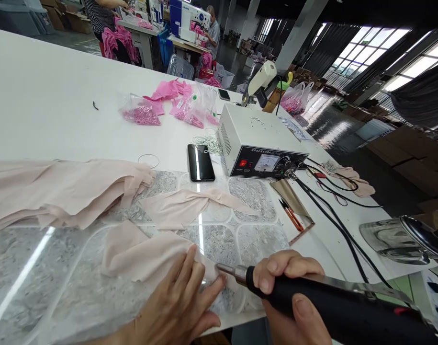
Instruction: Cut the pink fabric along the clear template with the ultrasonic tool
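My left hand [183, 297] lies with fingers extended on a pale pink piece of fabric [143, 256], pressing it against the grey stone-patterned mat [75, 287]. My right hand [290, 292] is wrapped round the black handle of a handheld ultrasonic welder [333, 306]. Its metal tip points left and meets the fabric's right end, just beside my left fingertips. Whether the tip presses on the cloth or hovers, I cannot tell. Beyond that piece lies a second, twisted pale pink piece [183, 203]. To the left is a layered stack of the same fabric [61, 187].
Behind the mat are a phone [200, 163] and a white control box [265, 143] with black cables. At right stand a glass jug [394, 239] and an open pouch with orange-handled tools [292, 215]. Bags of pink pieces [141, 111] lie farther back. Co-workers sit at sewing machines.
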`<state>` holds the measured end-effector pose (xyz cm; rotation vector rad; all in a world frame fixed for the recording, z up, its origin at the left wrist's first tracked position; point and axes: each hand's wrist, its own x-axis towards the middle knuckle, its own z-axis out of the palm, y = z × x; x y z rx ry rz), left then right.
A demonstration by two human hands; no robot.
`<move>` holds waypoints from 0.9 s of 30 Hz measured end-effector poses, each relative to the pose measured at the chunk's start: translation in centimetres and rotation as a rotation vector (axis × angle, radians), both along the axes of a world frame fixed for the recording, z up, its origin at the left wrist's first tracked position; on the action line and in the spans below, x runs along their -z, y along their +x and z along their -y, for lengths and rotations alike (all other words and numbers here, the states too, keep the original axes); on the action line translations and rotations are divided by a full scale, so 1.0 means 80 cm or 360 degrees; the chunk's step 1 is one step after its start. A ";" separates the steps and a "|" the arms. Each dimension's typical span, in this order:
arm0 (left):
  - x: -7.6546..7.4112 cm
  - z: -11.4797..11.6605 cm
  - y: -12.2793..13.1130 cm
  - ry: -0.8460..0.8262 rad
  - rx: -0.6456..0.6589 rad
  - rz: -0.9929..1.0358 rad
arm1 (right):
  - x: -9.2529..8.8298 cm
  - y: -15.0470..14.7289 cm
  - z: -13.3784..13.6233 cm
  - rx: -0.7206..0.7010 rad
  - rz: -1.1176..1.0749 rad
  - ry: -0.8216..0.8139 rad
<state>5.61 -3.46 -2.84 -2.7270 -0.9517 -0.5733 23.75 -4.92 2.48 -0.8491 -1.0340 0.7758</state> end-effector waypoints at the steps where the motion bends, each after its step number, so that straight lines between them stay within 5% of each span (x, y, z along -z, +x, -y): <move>1: 0.000 0.000 0.000 -0.0020 0.0002 -0.0012 | 0.001 -0.001 -0.001 0.0002 0.0003 -0.0008; 13: 0.013 0.000 -0.004 -0.0041 0.0010 0.0055 | -0.001 -0.004 -0.003 -0.0079 0.0033 -0.0089; 27: 0.008 -0.004 -0.005 -0.0012 0.0027 0.0132 | 0.005 -0.012 -0.014 -0.0106 0.0093 -0.0023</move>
